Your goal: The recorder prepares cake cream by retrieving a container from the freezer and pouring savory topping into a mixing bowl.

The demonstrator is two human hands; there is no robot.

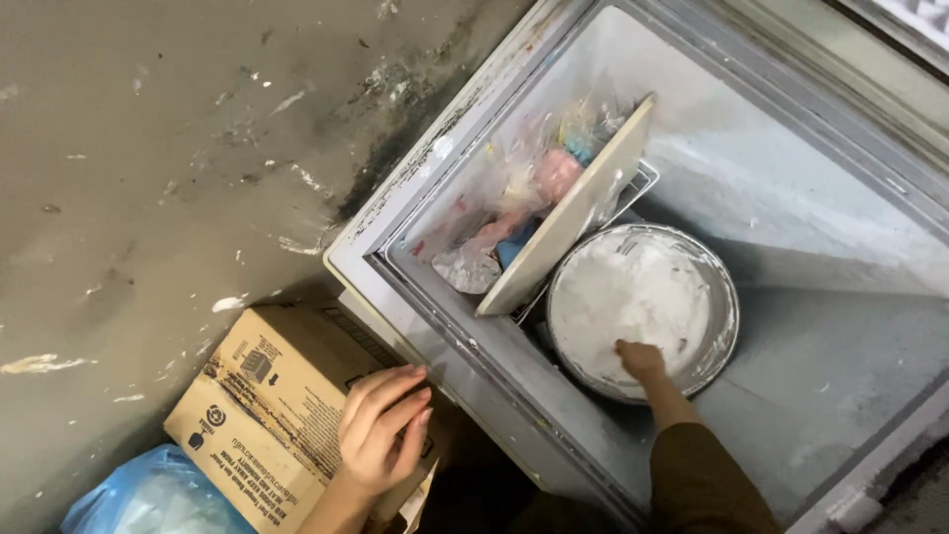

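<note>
My right hand (641,358) is in the bowl (720,346).
The bowl sits low in the freezer (791,178), right under my curled fingers; my left hand (381,430) rests flat on the box (267,396), farther off.

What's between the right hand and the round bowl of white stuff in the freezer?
Nothing visible. The right hand already rests on the white contents of the round bowl. The tilted board leans beside the bowl, clear of the hand.

Inside the chest freezer (791,198), a round bowl (727,336) sits right of a tilted board (573,213), with bagged food (514,198) behind it. A cardboard box (267,396) stands left of the freezer, a plastic bag (148,494) beside it.
</note>
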